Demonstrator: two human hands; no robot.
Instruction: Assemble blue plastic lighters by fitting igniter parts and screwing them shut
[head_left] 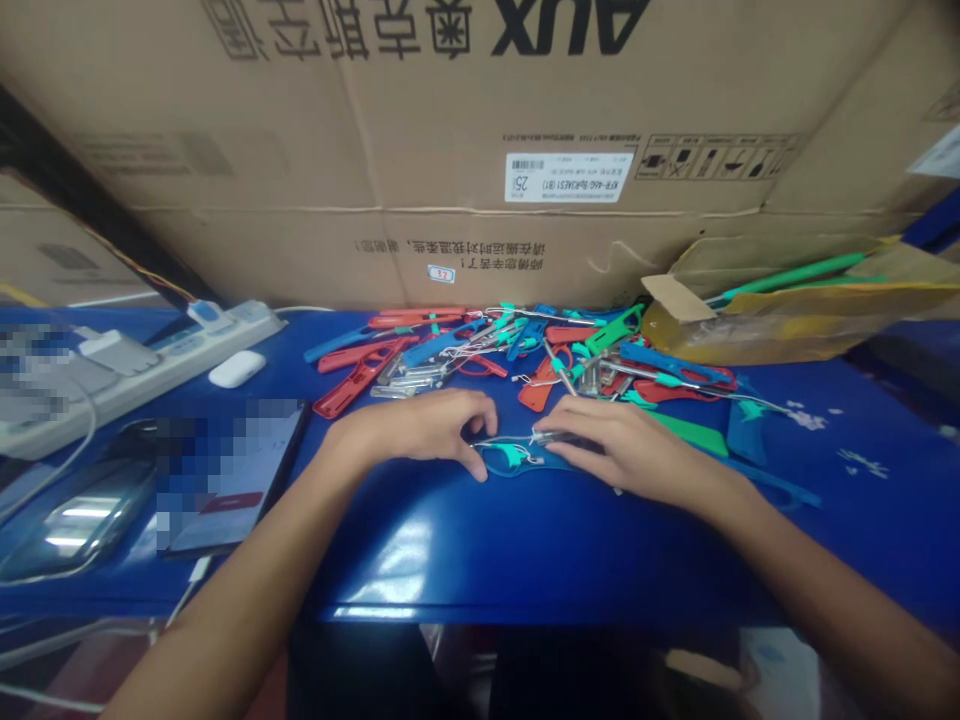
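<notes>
In front of me on the blue table lies a blue plastic lighter casing point(504, 466) with a teal trigger point(516, 455) and thin white wires. My left hand point(431, 430) pinches its left end between thumb and curled fingers. Over the right part of that casing, my right hand point(622, 440) has its thumb and fingers closed on a small shiny piece point(546, 436), mostly hidden, with a white wire at its tip. Just beyond my hands is a pile of red casings point(352, 385), blue and green casings, clear tubes point(409, 382) and metal rods.
A large cardboard box point(420, 140) stands along the back. An open carton point(795, 325) with green parts sits at the back right. To the left are a power strip point(172, 370), a white earbud case point(237, 369) and a phone point(247, 480). White scraps point(862, 462) lie at right.
</notes>
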